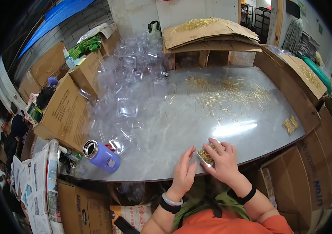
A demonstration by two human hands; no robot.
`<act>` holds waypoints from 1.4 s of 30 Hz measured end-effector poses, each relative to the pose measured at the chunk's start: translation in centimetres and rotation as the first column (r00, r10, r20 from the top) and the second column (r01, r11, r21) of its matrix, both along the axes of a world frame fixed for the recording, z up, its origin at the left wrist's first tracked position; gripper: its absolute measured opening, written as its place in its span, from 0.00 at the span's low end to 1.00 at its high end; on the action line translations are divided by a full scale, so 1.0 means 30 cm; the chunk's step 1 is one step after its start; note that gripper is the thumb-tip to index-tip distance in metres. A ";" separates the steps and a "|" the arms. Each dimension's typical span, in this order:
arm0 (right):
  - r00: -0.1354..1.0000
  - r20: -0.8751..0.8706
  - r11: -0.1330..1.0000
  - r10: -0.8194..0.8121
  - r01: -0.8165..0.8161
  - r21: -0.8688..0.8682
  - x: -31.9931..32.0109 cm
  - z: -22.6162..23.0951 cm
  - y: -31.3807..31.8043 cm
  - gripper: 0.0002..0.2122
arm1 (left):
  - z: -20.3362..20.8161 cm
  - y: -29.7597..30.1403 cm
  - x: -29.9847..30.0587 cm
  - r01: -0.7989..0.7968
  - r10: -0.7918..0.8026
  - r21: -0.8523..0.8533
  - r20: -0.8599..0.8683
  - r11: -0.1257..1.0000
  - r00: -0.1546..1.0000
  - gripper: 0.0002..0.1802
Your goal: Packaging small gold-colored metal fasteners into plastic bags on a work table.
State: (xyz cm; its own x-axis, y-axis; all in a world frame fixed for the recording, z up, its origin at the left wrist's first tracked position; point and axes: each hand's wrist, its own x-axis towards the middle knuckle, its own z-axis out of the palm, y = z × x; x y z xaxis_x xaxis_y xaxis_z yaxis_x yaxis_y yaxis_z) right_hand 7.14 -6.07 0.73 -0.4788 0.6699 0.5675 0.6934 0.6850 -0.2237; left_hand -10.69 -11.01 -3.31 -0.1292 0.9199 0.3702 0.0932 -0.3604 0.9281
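Note:
A small transparent plastic box filled with thin gold-coloured metal pieces rests at the table's front edge. My right hand bends over the box, its fingers and thumb gripping it and covering part of it. Just left of the box is my left hand, fingers stretched out and holding nothing. Farther back on the grey table, many loose gold-coloured metal sticks lie scattered. A bundle of similar gold pieces sits near the right edge; whether it is in a box is hard to tell.
Empty transparent plastic boxes are heaped at the back left. A purple bottle without a lid stands at the front left. Cardboard boxes border the left side, and stacked cardboard sheets cover a shelf at the back.

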 end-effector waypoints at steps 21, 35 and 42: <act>0.996 0.011 0.995 -0.085 0.086 -0.054 0.019 -0.030 -0.007 0.32 | 0.044 0.009 0.031 -0.067 0.170 0.197 -0.574 0.978 0.801 0.31; 0.996 -0.072 0.967 0.061 -0.077 -0.242 0.081 0.014 0.012 0.38 | 0.070 0.032 0.060 -0.010 0.092 0.116 -0.731 0.993 0.676 0.39; 0.831 -0.554 0.829 0.048 -0.342 -0.442 0.171 -0.053 0.073 0.32 | 0.092 0.070 0.117 -0.072 0.104 0.076 -0.784 0.995 0.612 0.35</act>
State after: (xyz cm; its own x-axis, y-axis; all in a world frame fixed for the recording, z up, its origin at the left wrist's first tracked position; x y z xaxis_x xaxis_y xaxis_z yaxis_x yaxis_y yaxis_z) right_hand 12.26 -3.89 -0.85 -0.3782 0.8487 0.3696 0.2440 0.4765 -0.8446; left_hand -7.18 -8.91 -0.54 0.1458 0.9052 0.3992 0.8137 -0.3392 0.4720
